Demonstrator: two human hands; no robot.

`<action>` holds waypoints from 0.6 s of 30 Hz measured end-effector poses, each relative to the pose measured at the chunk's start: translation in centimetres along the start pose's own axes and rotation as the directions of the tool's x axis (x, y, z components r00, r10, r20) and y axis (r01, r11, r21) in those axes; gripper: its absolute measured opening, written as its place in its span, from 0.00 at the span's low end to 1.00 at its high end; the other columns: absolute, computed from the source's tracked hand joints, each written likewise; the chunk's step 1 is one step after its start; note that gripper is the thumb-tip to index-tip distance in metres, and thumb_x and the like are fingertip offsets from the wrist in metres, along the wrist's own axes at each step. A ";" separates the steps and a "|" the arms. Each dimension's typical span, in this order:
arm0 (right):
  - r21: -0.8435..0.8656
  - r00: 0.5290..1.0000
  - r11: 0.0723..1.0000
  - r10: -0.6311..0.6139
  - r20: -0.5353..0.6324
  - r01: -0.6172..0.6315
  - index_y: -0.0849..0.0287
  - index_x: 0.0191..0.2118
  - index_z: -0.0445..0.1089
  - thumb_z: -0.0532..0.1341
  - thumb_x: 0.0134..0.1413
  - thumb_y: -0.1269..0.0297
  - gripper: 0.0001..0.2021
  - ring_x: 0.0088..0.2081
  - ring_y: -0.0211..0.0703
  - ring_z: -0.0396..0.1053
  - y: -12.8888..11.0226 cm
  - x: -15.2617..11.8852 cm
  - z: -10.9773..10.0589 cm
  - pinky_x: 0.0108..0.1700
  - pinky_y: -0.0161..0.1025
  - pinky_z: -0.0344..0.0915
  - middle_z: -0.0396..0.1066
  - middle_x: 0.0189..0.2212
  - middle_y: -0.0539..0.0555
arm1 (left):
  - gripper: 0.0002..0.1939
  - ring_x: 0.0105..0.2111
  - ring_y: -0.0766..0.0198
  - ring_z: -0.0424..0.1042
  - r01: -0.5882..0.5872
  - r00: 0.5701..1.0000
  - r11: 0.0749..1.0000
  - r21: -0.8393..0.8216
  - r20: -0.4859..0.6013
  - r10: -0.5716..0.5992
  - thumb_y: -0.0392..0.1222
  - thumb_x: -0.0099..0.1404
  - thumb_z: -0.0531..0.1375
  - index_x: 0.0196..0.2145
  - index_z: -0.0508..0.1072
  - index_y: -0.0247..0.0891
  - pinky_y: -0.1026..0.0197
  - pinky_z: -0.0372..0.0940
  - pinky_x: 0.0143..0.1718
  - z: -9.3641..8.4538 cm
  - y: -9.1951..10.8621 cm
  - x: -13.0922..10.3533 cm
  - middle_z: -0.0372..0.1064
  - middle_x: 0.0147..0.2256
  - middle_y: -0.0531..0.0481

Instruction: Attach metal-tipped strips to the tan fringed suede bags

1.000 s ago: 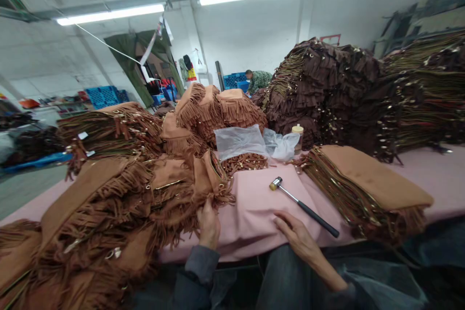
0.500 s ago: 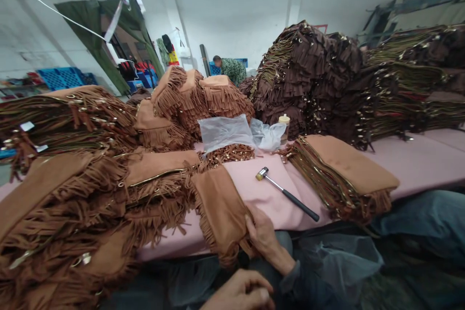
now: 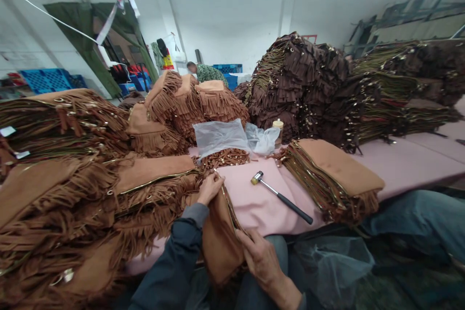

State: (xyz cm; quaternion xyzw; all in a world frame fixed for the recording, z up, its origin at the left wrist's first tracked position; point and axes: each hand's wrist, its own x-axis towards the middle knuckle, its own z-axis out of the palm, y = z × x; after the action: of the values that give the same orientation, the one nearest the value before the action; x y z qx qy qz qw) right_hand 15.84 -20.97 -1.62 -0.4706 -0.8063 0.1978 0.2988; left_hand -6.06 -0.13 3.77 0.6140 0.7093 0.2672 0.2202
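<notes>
A brown fringed pouch [image 3: 222, 240] with a gold zipper along one edge lies tilted over the table's front edge. My left hand [image 3: 210, 189] pinches the far end of its zipper edge, where a small shiny metal piece shows. Nearer to me, my right hand [image 3: 258, 254] grips the same edge, thumb on top and other fingers partly hidden. To the right of the pouch, a small hammer [image 3: 281, 196] with a black handle and a yellow-tipped head rests on the pink cloth [image 3: 250, 210]. Beyond my left hand lies a heap of brown tassel pulls [image 3: 227, 157].
Stacked brown fringed pouches [image 3: 152, 174] crowd the left, with another stack [image 3: 337, 164] at right. Dark brown pouches [image 3: 301, 77] are piled high behind. Clear plastic bags [image 3: 221, 135] and a capped jar [image 3: 278, 131] stand mid-table. A person [image 3: 209, 73] bends in the background.
My left hand has moved from the near edge up to the pouch's far end and taken hold there. The pouch has turned, its zipper edge now facing up. My right hand keeps its grip.
</notes>
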 end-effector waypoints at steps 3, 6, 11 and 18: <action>0.076 0.996 0.997 0.025 0.088 -0.032 0.50 0.62 0.61 0.52 0.64 0.70 0.22 0.45 0.46 0.69 -0.5 0.0 -1.3 0.45 0.39 0.66 0.69 0.45 0.55 | 0.21 0.33 0.60 0.68 -0.096 0.993 0.981 -0.171 -0.081 0.083 0.57 0.66 0.53 0.35 0.73 0.35 0.62 0.61 0.38 1.5 0.0 -0.1 0.69 0.31 0.49; 0.186 0.970 0.982 -0.026 0.241 -0.019 0.52 0.53 0.68 0.58 0.65 0.59 0.13 0.42 0.43 0.70 -0.6 1.7 -3.4 0.43 0.36 0.63 0.73 0.41 0.52 | 0.24 0.32 0.62 0.65 -0.198 0.977 0.908 -0.370 -0.155 0.150 0.59 0.66 0.52 0.36 0.74 0.34 0.63 0.60 0.36 2.6 -0.3 -0.5 0.68 0.31 0.50; 0.151 0.997 0.987 0.042 0.066 -0.051 0.54 0.42 0.74 0.51 0.70 0.55 0.16 0.39 0.40 0.69 2.2 10.5 -6.5 0.44 0.35 0.60 0.74 0.36 0.51 | 0.22 0.35 0.60 0.65 -0.220 0.963 0.875 -0.431 -0.241 0.124 0.58 0.67 0.53 0.33 0.74 0.35 0.62 0.60 0.39 4.3 -1.5 -1.2 0.68 0.30 0.50; -0.234 0.985 0.957 0.169 -0.034 -0.172 0.56 0.49 0.72 0.55 0.67 0.62 0.11 0.49 0.46 0.66 6.6 27.0 -3.6 0.48 0.39 0.58 0.71 0.45 0.56 | 0.19 0.35 0.61 0.65 -0.225 0.952 0.834 -0.503 -0.297 0.078 0.56 0.68 0.55 0.35 0.71 0.36 0.62 0.60 0.41 4.3 -1.7 -1.8 0.67 0.32 0.51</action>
State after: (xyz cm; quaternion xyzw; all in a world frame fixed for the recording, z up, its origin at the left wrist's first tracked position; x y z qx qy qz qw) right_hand 12.31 6.01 5.09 -0.5719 -0.7784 0.1224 0.2281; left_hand -4.31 -1.65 -0.57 0.5424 0.5791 0.5491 0.2627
